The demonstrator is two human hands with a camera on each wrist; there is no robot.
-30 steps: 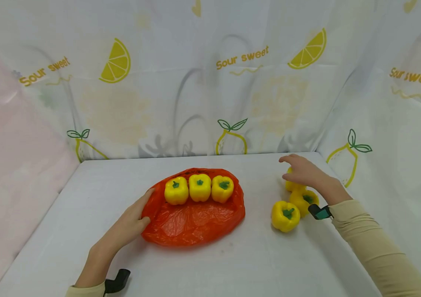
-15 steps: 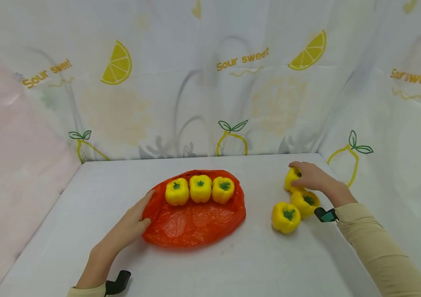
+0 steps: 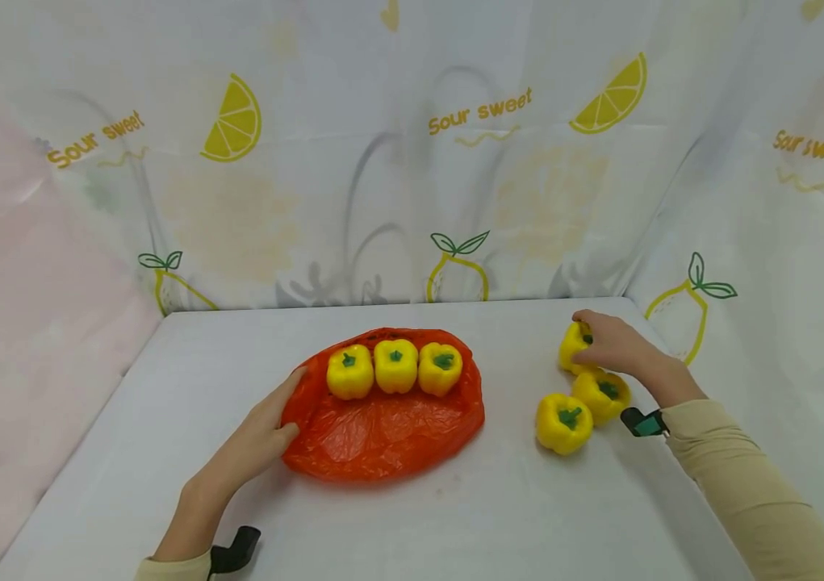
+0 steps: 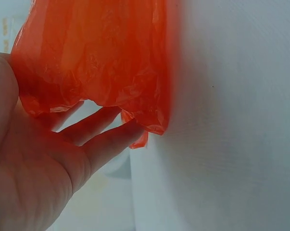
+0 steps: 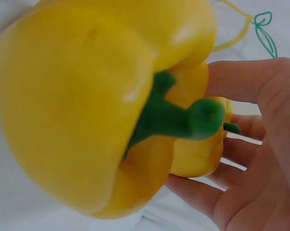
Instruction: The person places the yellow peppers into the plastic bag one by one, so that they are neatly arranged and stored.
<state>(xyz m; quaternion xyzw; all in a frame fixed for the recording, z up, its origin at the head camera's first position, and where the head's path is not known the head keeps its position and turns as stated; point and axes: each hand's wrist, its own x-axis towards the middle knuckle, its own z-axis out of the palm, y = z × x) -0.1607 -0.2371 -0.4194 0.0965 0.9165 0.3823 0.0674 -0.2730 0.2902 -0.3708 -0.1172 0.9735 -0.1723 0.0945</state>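
A red plastic bag [image 3: 382, 440] lies spread open on the white table, with three yellow bell peppers [image 3: 396, 367] in a row in it. My left hand [image 3: 255, 436] holds the bag's left edge; in the left wrist view the fingers [image 4: 99, 126] reach behind the thin plastic. At the right, my right hand [image 3: 622, 349] grips the farthest yellow bell pepper [image 3: 570, 349] of a group, its fingers round the sides. In the right wrist view a nearer bell pepper [image 5: 72, 101] hides much of the gripped one [image 5: 195, 159].
Two more yellow bell peppers, one in the middle [image 3: 591, 395] and one nearer [image 3: 560, 426], stand close together beside the right forearm. White table surface [image 3: 455, 524] runs between bag and peppers. A lemon-print curtain [image 3: 353, 186] hangs behind and at the right; a pink sheet [image 3: 27, 339] hangs left.
My right hand has come down from above the farthest bell pepper and now grips it. The left hand stays at the bag's edge. The view has shifted slightly.
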